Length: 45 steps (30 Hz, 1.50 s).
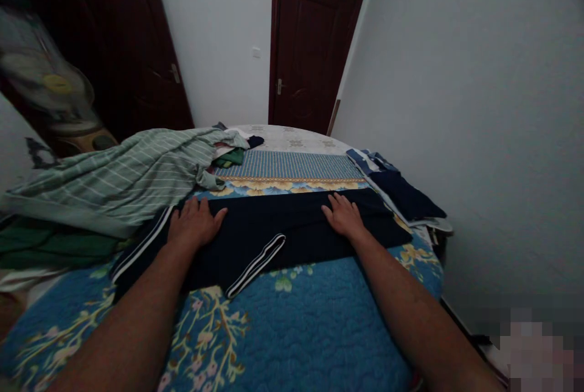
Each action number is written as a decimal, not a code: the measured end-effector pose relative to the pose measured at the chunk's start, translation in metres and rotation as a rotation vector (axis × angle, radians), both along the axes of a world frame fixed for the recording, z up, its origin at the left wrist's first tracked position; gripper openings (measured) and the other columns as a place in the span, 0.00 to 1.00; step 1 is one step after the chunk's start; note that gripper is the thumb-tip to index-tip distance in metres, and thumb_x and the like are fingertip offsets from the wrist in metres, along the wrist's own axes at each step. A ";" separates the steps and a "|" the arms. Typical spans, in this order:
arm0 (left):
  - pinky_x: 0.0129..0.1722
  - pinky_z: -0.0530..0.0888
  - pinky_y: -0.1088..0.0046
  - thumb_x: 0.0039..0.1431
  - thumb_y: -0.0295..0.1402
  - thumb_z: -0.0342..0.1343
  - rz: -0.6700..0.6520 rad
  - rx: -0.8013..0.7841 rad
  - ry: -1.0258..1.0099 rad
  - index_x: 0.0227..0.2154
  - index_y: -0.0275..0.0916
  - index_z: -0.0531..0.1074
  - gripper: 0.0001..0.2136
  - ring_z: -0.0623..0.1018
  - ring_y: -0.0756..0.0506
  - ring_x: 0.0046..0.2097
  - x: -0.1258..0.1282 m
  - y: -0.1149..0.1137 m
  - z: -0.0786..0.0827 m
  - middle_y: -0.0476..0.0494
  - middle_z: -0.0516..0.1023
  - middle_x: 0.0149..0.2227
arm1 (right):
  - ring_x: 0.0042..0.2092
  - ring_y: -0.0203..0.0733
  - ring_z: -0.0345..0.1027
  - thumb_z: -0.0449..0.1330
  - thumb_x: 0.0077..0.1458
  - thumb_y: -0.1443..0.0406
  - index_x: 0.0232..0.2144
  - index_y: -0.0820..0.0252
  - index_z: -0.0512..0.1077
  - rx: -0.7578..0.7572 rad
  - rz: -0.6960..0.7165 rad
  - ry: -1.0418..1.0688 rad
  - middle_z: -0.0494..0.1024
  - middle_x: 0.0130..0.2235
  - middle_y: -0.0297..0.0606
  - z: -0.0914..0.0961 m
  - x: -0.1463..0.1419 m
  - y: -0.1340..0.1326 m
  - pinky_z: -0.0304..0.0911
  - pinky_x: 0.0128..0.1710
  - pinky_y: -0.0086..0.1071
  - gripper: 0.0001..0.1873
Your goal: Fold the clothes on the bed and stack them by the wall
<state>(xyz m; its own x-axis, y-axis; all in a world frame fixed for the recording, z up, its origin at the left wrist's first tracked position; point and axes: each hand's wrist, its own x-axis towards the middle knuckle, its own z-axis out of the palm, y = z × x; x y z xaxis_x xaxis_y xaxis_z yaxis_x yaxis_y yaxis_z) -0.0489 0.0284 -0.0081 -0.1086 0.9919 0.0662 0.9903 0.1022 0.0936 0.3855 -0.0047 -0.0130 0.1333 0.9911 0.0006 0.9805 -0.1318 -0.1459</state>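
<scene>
A dark navy garment (283, 231) with white stripes along its edges lies spread across a blue floral bedspread (296, 331). My left hand (194, 223) lies flat on its left part, fingers stretched out. My right hand (343, 215) presses flat on its right part, fingers spread. Neither hand grips anything. A striped cuff or hem (256, 264) of the garment points toward me between my arms.
A heap of green striped cloth (123, 179) lies on the bed's left side, with green fabric (45, 246) under it. Folded dark and striped clothes (401, 194) sit at the right edge by the wall. Two dark doors (310, 51) and a fan (45, 81) stand behind.
</scene>
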 end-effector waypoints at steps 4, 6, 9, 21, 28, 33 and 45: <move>0.73 0.57 0.38 0.70 0.60 0.38 -0.012 0.020 0.007 0.74 0.23 0.60 0.46 0.58 0.23 0.77 -0.005 0.006 -0.005 0.17 0.56 0.77 | 0.80 0.57 0.40 0.41 0.76 0.43 0.79 0.61 0.55 -0.001 -0.135 0.009 0.49 0.81 0.48 -0.001 0.039 0.016 0.37 0.78 0.59 0.42; 0.73 0.58 0.37 0.70 0.61 0.38 -0.016 0.026 0.011 0.74 0.23 0.61 0.46 0.59 0.23 0.77 -0.008 0.009 -0.008 0.17 0.57 0.77 | 0.80 0.57 0.40 0.41 0.75 0.43 0.79 0.63 0.55 -0.006 -0.198 0.004 0.50 0.80 0.49 -0.001 0.058 0.022 0.37 0.77 0.60 0.42; 0.72 0.59 0.37 0.69 0.61 0.37 -0.009 0.036 0.014 0.74 0.25 0.62 0.46 0.60 0.23 0.76 -0.011 0.012 -0.013 0.18 0.58 0.77 | 0.80 0.58 0.41 0.41 0.75 0.44 0.78 0.66 0.56 -0.005 -0.265 -0.015 0.51 0.80 0.53 0.000 0.083 0.030 0.37 0.77 0.60 0.43; 0.74 0.52 0.37 0.74 0.50 0.43 -0.173 0.274 0.065 0.72 0.23 0.63 0.37 0.60 0.25 0.76 0.021 -0.019 0.014 0.17 0.64 0.74 | 0.76 0.65 0.52 0.45 0.75 0.50 0.70 0.76 0.65 0.267 -0.355 -0.100 0.62 0.74 0.65 -0.002 0.098 0.031 0.48 0.74 0.59 0.38; 0.76 0.56 0.43 0.75 0.53 0.44 -0.598 0.058 -0.052 0.76 0.33 0.61 0.36 0.57 0.31 0.79 0.084 -0.056 0.007 0.32 0.59 0.78 | 0.78 0.60 0.48 0.47 0.75 0.52 0.74 0.73 0.60 0.419 0.215 0.001 0.59 0.76 0.61 0.009 -0.020 0.005 0.46 0.76 0.56 0.37; 0.77 0.52 0.39 0.74 0.58 0.44 -0.624 0.007 -0.034 0.78 0.40 0.57 0.38 0.53 0.30 0.80 0.089 -0.061 0.003 0.33 0.53 0.80 | 0.80 0.55 0.43 0.48 0.75 0.48 0.77 0.63 0.59 0.170 0.536 0.089 0.55 0.79 0.49 0.002 -0.108 -0.018 0.41 0.78 0.56 0.38; 0.73 0.51 0.31 0.69 0.66 0.46 -0.548 0.040 0.016 0.79 0.48 0.54 0.43 0.52 0.24 0.80 0.090 -0.060 0.000 0.26 0.51 0.80 | 0.81 0.57 0.36 0.43 0.73 0.39 0.79 0.61 0.54 0.051 0.342 0.111 0.49 0.81 0.48 0.007 -0.089 -0.022 0.31 0.79 0.59 0.46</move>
